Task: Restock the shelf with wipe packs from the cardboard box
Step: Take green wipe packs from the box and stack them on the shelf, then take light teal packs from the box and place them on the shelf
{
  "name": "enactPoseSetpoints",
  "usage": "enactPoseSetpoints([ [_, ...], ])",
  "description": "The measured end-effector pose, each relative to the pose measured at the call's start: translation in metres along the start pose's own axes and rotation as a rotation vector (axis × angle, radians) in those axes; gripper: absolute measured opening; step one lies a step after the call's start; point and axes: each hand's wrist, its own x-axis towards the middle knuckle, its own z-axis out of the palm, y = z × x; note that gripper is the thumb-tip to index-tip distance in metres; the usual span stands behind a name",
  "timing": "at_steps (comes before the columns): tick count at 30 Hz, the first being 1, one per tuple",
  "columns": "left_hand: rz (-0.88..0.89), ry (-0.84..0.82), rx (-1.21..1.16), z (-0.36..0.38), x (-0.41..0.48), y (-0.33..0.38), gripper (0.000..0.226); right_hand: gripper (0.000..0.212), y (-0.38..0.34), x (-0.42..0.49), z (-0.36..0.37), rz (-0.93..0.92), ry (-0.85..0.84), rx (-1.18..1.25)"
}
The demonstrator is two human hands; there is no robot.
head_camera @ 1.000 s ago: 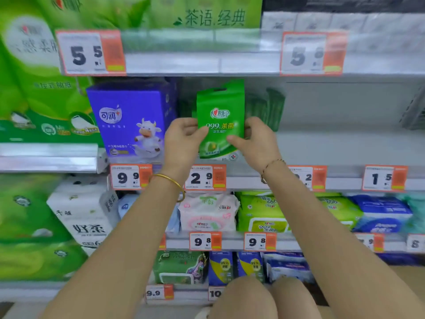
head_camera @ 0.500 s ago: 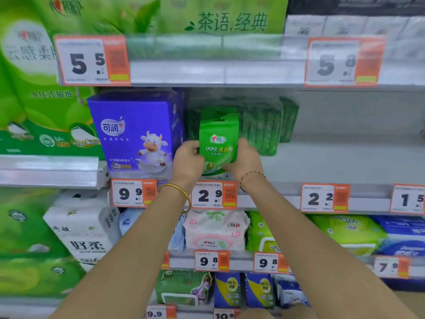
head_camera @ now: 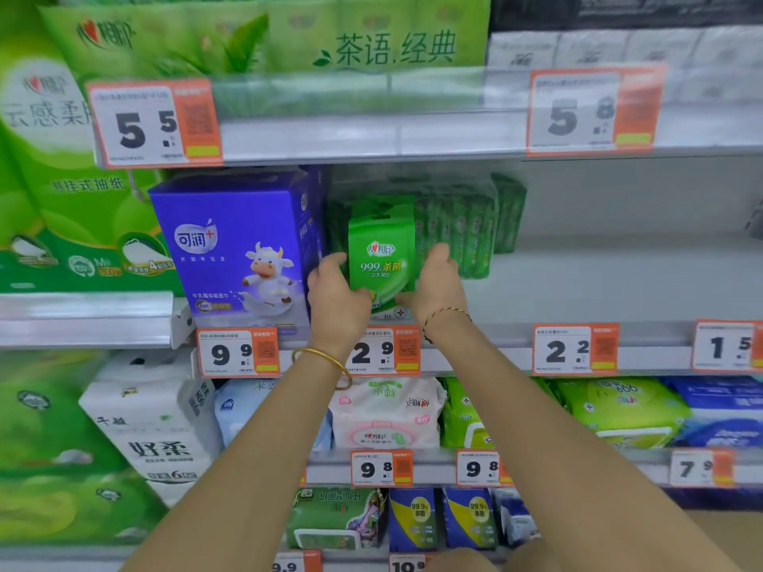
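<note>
Both hands gripping one upright green wipe pack (head_camera: 382,258) between them, left hand (head_camera: 336,301) on its left edge, right hand (head_camera: 437,289) on its right, on the shelf (head_camera: 578,282), purple tissue box (head_camera: 235,249) just left, more green packs (head_camera: 458,229) behind.

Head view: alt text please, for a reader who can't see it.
Both hands, left hand and right hand, hold an upright green wipe pack at the shelf front, beside a purple tissue box, with more green packs behind.
</note>
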Motion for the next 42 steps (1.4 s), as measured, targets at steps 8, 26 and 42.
enactPoseSetpoints([
  [8, 0.245, -0.167, -0.178, 0.033, -0.121, 0.031, 0.049, 0.039, 0.069, -0.108, -0.06, -0.046, 0.161, 0.194],
  [26, -0.011, -1.339, 0.077, 0.277, -0.306, 0.014, 0.03, 0.032, 0.395, -0.239, -0.179, 0.99, 0.082, -0.103],
  [42, -0.179, -1.284, 0.102, 0.32, -0.374, -0.03, 0.026, 0.034, 0.505, -0.316, -0.149, 1.069, -0.244, -0.364],
])
